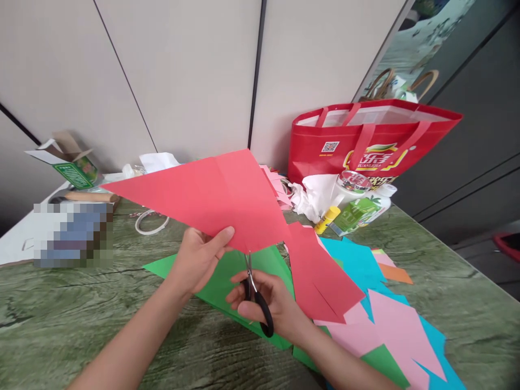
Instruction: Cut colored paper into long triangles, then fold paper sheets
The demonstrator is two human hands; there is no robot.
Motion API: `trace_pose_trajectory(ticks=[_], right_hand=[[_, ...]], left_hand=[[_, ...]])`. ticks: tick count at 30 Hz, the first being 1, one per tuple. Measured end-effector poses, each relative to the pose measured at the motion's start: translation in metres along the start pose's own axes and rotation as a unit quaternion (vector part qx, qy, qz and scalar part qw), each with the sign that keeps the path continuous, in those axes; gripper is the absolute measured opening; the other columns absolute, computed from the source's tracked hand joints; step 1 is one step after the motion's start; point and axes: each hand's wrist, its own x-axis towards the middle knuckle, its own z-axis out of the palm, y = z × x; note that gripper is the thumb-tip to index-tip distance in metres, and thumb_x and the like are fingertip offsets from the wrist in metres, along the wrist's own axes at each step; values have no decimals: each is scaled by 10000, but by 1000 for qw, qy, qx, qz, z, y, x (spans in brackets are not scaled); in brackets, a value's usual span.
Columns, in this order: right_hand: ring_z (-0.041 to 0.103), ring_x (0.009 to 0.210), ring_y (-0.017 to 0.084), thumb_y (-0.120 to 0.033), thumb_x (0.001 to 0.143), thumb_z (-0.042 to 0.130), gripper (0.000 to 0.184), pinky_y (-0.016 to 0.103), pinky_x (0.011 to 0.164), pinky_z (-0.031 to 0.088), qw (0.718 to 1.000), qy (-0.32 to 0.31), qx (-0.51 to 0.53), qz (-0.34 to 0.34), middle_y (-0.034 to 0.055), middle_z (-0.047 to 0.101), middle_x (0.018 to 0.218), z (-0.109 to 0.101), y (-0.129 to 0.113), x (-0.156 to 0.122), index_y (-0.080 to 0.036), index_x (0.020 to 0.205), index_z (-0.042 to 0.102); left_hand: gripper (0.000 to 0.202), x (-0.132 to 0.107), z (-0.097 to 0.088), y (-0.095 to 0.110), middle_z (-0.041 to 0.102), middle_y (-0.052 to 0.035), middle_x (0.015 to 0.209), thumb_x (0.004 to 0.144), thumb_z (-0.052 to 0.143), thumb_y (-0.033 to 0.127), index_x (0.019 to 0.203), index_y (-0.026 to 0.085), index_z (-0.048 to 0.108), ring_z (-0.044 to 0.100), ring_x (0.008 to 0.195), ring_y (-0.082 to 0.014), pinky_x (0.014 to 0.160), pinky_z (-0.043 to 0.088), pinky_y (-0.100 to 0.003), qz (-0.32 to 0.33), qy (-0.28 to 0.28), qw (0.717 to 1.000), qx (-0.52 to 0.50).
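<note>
My left hand (203, 260) pinches the lower edge of a large red sheet of paper (227, 189), thumb on top, and holds it up above the table. In my right hand (272, 300) is a pair of scissors (252, 284) with black handles. Their blades point up at the sheet's lower edge, just right of my left thumb. Folded green paper (238, 284) lies under both hands. Right of the scissors, another red paper piece (320, 271) rests on pink paper (406, 330) and blue paper (355, 257).
A red shopping bag (320, 143) stands against the wall at the back right. Before it are a yellow glue stick (327, 220), crumpled tissue (304, 201) and a green-and-white pack (357, 214). A tape roll (142, 223) and an opened green box (77, 170) are at the left.
</note>
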Motion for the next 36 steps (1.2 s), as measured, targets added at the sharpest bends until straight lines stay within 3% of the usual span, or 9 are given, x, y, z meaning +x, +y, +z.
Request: trace_pose_trajectory(ticks=[4,8,13,36], right_hand=[[592,731,130,-281,655,732,369,250,662,444,1000,1,0,5,40,643,811,-3,-2,1,-167,974,584],[589,714,125,-283,650,735,373,242,644,439,1000,4,10,15,37,646,810,-3,-3,1,-169,970,583],[581,677,121,-308,634,738,381,238,617,427,999,15,8,29,24,645,785,-1,-7,0,-170,955,586],[524,622,118,-337,638,722,360,241,582,399,999,32,-41,15,1,601,711,0,-6,1,-172,925,582]], left_hand=[[188,0,-1,-7,707,-18,801,656,696,184,835,165,644,648,697,-166,585,518,-257,-37,-9,998,41],[198,1,-1,-7,704,1,769,635,713,188,822,174,650,641,648,-145,557,513,-235,-34,-4,998,51],[210,1,-1,-6,704,-36,818,639,710,178,838,149,651,647,711,-164,586,523,-245,-34,-8,998,44],[192,1,-3,-11,709,-11,814,653,699,211,840,188,657,631,690,-149,580,510,-229,-25,-3,997,78]])
